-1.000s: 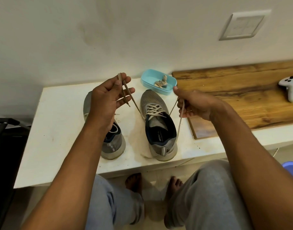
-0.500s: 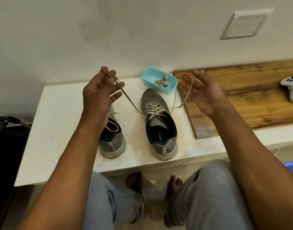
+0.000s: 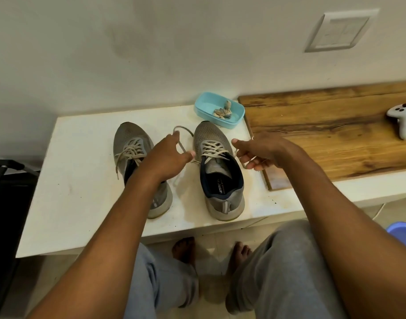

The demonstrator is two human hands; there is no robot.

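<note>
Two grey sneakers stand toe-to-wall on a white table. The right sneaker has pale laces whose two free ends run out to either side. My left hand hovers low between the shoes and pinches the left lace end, which loops up over my fingers. My right hand sits just right of that shoe and holds the right lace end in its curled fingers. The left sneaker is partly hidden behind my left forearm, and its laces hang loose.
A light blue tub with small beige bits stands behind the right sneaker. A wooden board lies to the right with a white game controller on it. A black chair is at the left, a blue basin at the lower right.
Both hands have come down from their raised, spread position to table level beside the right sneaker, and the laces, stretched taut before, now hang slack.
</note>
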